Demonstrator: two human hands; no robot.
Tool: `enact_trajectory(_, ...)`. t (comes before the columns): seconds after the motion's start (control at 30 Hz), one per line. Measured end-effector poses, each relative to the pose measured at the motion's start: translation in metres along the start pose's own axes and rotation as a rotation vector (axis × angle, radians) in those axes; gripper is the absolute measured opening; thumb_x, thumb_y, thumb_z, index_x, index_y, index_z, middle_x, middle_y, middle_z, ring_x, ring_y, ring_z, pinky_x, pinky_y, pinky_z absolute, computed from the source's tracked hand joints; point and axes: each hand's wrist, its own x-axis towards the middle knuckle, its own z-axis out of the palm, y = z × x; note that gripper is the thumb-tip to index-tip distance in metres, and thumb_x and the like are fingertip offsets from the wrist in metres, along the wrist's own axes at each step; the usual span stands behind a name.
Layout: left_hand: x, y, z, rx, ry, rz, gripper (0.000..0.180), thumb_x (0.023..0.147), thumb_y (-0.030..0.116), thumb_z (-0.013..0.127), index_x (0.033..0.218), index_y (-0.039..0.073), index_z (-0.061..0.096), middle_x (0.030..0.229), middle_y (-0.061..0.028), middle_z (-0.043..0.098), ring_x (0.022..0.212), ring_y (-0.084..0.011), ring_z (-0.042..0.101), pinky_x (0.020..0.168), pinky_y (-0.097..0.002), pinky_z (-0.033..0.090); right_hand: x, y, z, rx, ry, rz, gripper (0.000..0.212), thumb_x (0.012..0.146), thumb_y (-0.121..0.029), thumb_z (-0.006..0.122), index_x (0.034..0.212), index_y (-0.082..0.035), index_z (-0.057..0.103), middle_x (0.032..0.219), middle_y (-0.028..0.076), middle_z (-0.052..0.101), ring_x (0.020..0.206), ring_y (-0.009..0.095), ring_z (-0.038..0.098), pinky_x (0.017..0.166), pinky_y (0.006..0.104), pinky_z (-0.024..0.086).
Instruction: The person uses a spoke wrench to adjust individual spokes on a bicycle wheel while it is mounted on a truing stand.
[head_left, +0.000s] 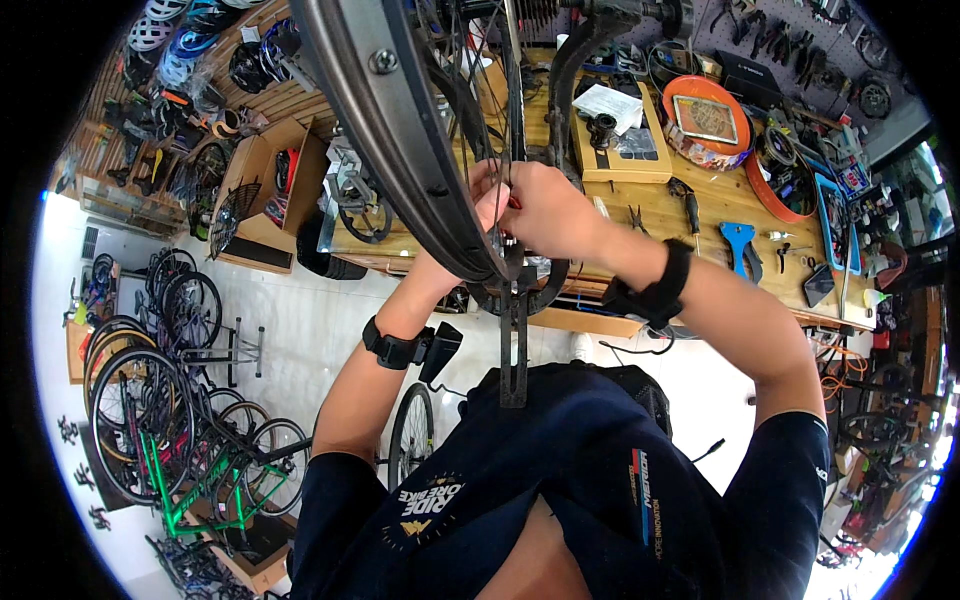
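Note:
A bicycle wheel's bare metal rim [400,130] rises in front of me, its thin spokes [508,100] running up toward the hub at the top. The wheel sits in a dark truing stand [514,340]. My right hand [550,210] is closed beside the rim, pinching a small red tool [515,201] that looks like a spoke wrench, close against the spokes. Opposite it, my left hand [488,195] reaches behind the rim with thumb and fingers drawn together at the spokes. The rim hides part of that hand, and what it grips is unclear.
On the wooden workbench [700,215] lie a blue tool [740,245], a screwdriver [688,203], a yellow box [625,165] and a round orange tin [708,115]. An open cardboard box [270,190] stands left. Several bicycles, one with a green frame [165,490], line the left side.

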Motion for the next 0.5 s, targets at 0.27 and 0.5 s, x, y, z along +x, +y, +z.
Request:
enact_trajectory(0.27, -0.005, 0.036, -0.007, 0.157, -0.03, 0.016, 0.046, 0.095, 0.039, 0.055, 0.116, -0.003, 0.056, 0.101, -0.0048, 0.061, 0.091, -0.011, 0.056, 0.082, -0.0246, 0.044, -0.004, -0.024, -0.021, 0.705, -0.335, 0.057, 0.033, 0.084, -0.006, 0.064, 0.116, -0.001, 0.06, 0.078, 0.002, 0.065, 0.064, 0.009, 0.055, 0.062, 0.0262, 0.048)
enact_trajectory(0.5, -0.013, 0.101, 0.016, -0.104, 0.141, -0.195, 0.034, 0.093, 0.04, 0.055, 0.088, 0.007, 0.062, 0.06, 0.0066, 0.046, 0.056, -0.0044, 0.042, 0.052, -0.0217, 0.031, -0.002, -0.023, -0.035, 1.401, -0.758, -0.088, 0.04, 0.091, -0.021, 0.063, 0.122, 0.002, 0.051, 0.108, 0.01, 0.061, 0.079, 0.011, 0.063, 0.077, 0.0235, 0.053)
